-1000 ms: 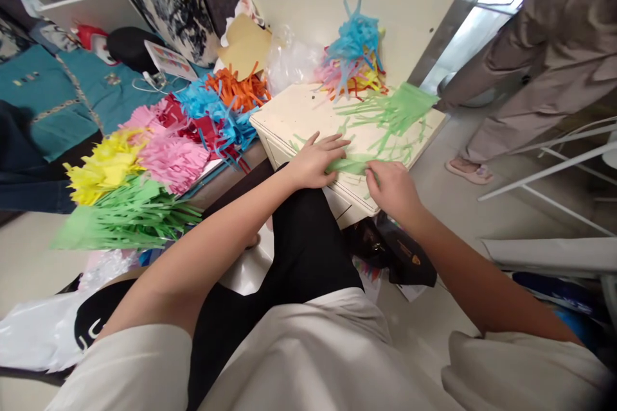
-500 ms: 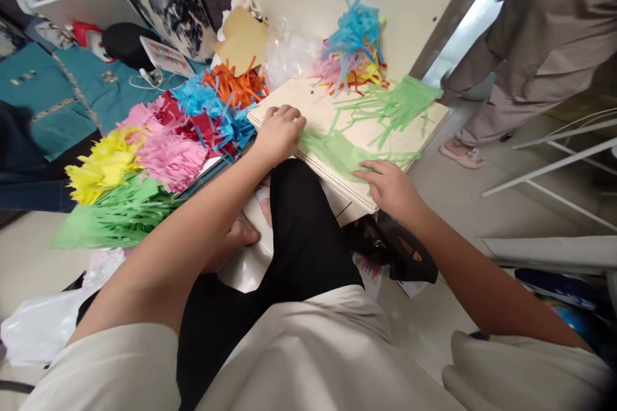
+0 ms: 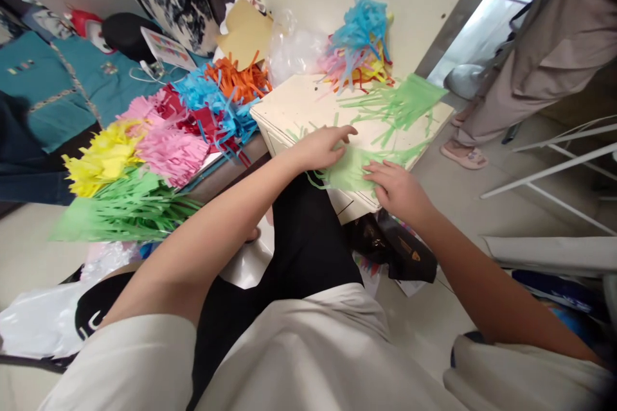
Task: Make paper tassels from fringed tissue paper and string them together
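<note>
A light green fringed paper sheet (image 3: 349, 170) lies at the near edge of a small cream table (image 3: 299, 106). My left hand (image 3: 321, 144) rests on its left part, fingers stretched out over the paper. Against the sheet's right edge my right hand (image 3: 395, 186) presses down, fingers bent and close together. Another green fringed sheet (image 3: 402, 103) lies further back on the table.
Stacks of fringed paper in green (image 3: 125, 209), yellow (image 3: 99, 157), pink (image 3: 168, 148), blue and orange lie to the left. A blue and pink pile (image 3: 359, 45) sits against the wall. Another person's legs (image 3: 520, 70) stand at right by a white rack (image 3: 554, 167).
My left hand has come back from the table's left corner onto the green sheet. The sheet has been drawn closer together between both hands near the front edge.
</note>
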`<action>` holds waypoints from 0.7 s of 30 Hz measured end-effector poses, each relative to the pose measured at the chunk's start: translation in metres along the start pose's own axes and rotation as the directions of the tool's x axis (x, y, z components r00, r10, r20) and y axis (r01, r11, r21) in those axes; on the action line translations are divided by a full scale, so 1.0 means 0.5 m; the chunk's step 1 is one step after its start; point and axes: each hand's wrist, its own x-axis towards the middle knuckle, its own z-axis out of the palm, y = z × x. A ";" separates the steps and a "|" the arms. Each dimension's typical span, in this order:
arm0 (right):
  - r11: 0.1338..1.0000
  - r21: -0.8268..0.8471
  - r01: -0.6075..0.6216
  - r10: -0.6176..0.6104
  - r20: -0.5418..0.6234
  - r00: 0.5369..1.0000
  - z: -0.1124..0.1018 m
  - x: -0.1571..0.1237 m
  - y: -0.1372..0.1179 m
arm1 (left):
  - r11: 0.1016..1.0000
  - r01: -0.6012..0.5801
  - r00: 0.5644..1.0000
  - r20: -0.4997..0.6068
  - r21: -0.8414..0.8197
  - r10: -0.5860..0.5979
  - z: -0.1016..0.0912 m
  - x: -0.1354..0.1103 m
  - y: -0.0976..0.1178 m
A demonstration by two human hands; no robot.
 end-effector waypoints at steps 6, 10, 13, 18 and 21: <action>0.997 -0.079 0.008 -0.005 0.044 0.999 -0.005 -0.009 -0.009 | 0.944 0.131 0.989 0.026 0.302 -0.146 0.004 0.025 -0.016; 0.993 -0.114 -0.015 0.020 0.040 0.999 -0.002 -0.008 -0.011 | 0.895 0.349 0.936 -0.066 0.276 -0.345 -0.093 -0.008 -0.084; 0.992 -0.122 -0.035 0.039 0.034 0.999 0.001 0.000 -0.015 | 0.853 0.450 0.886 -0.253 0.263 -0.389 -0.148 -0.035 -0.105; 0.996 -0.070 -0.051 0.053 0.023 0.998 -0.003 0.010 -0.021 | 0.940 0.062 0.997 -0.065 0.335 -0.042 -0.088 -0.077 0.005; 0.997 -0.030 -0.071 0.072 0.018 0.997 -0.009 0.014 -0.023 | 0.919 -0.141 0.970 0.235 0.368 0.055 -0.002 -0.099 0.088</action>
